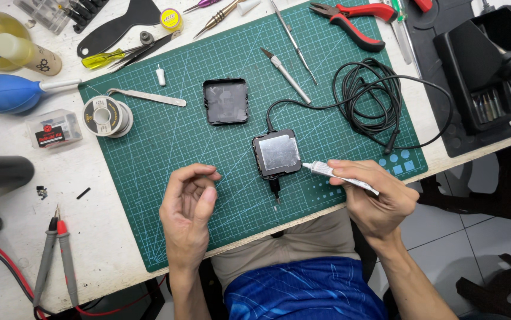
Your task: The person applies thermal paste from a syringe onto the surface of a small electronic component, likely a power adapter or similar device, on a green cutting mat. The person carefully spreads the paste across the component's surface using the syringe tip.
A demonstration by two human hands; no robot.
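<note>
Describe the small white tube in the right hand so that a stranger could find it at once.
On the green cutting mat, look near its front edge, right of the square black device with a silvery top. The right hand pinches a small white tube, its nozzle pointing at that device. Unlike the metal tweezers and scalpel farther back, it is soft and white.

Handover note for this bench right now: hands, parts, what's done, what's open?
Right hand: holds a small white tube, nozzle almost at the right edge of the open black box.
Left hand: empty, fingers curled, hovering over the green cutting mat.
Open black box: on the mat, silver plate exposed, black cable attached.
Done: black cover is off, lying apart, upper left of the box.
Left: cover not refitted; whether anything from the tube has gone on cannot be told.
</note>
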